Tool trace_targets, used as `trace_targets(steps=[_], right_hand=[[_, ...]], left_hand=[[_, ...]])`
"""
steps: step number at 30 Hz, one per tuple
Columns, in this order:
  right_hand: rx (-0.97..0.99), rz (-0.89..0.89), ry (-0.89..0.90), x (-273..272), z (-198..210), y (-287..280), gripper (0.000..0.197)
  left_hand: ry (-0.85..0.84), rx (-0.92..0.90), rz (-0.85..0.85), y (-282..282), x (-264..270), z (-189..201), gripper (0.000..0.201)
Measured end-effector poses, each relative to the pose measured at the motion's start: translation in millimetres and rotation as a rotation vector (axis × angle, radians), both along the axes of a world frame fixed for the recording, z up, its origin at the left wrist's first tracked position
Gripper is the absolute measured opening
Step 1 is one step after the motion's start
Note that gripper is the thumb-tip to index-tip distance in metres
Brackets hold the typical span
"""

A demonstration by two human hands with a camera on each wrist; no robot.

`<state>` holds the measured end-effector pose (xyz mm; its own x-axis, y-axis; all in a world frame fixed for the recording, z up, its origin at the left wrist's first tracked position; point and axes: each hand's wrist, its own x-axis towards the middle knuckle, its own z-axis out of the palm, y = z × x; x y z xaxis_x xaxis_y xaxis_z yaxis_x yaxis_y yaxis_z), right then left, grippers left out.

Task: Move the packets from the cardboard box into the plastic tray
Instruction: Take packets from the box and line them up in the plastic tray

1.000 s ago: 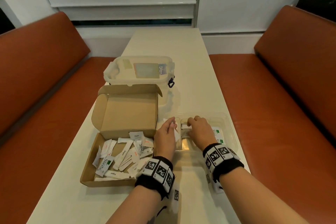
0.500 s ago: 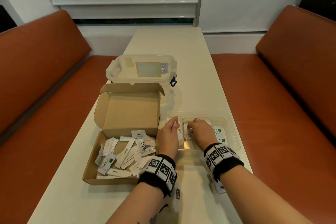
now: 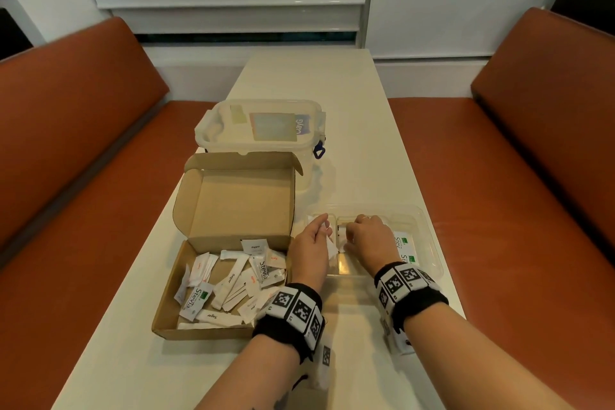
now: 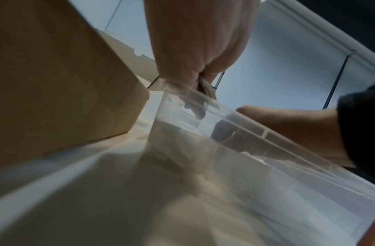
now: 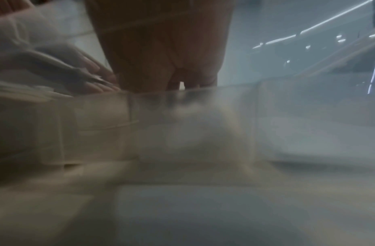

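The open cardboard box [image 3: 173,306] lies left of centre with several white packets [image 3: 233,280] loose inside. To its right stands the clear plastic tray [image 3: 429,233], divided into compartments, with Stevia packets [image 3: 402,246] in the right one. My left hand [image 3: 327,230] hovers over the tray's left end and pinches a white packet [image 3: 332,248]; the left wrist view shows that packet [image 4: 206,87] above the tray rim [image 4: 245,123]. My right hand [image 3: 349,233] reaches into the middle compartment, fingers curled on a small white packet [image 3: 342,232]. The right wrist view is blurred by the tray wall [image 5: 182,116].
A lidded translucent storage container [image 3: 263,130] stands behind the box's raised lid [image 3: 239,196]. The narrow white table [image 3: 349,93] runs away from me between two orange benches [image 3: 83,210]. The tray sits near the table's right edge.
Both hands stay over the tray; they have drawn slightly closer together at the divider between the left and middle compartments. Box and tray have not moved.
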<state>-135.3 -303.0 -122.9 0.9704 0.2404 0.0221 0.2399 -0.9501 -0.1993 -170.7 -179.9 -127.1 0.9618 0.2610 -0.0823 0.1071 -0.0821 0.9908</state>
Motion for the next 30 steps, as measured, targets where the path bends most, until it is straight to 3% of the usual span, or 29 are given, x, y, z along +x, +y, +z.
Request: trace_targets(steps=[3,8,13,16,25,28,30], right_hand=[[0.150,-0.024,-0.029,-3.8,4.0,1.4,0.020],[0.822,-0.120,0.163,-17.9,23.5,10.2,0.036],[1.087,-0.149,0.350,-23.9,30.6,6.4,0.013],[1.133,-0.200,0.354,-21.9,32.0,-1.7,0.009],[1.078,-0.238,0.265,-13.1,33.9,-16.6,0.010],[1.030,-0.180,0.318,-13.1,35.9,-18.8,0.016],[0.988,-0.245,0.236,-10.2,34.1,-22.3,0.014]], left_hand=[[0.027,-0.025,-0.011,1.5,1.6,0.8,0.031],[0.062,-0.156,-0.010,3.8,0.4,9.3,0.041],[0.068,-0.462,-0.029,1.2,1.7,17.2,0.049],[0.072,-0.567,0.009,0.0,3.3,21.1,0.039],[0.094,-0.409,-0.037,-6.0,-4.6,12.0,0.030],[0.059,-0.410,0.027,-6.2,-4.0,14.5,0.032],[0.026,-0.405,0.097,-5.3,-3.5,15.6,0.035]])
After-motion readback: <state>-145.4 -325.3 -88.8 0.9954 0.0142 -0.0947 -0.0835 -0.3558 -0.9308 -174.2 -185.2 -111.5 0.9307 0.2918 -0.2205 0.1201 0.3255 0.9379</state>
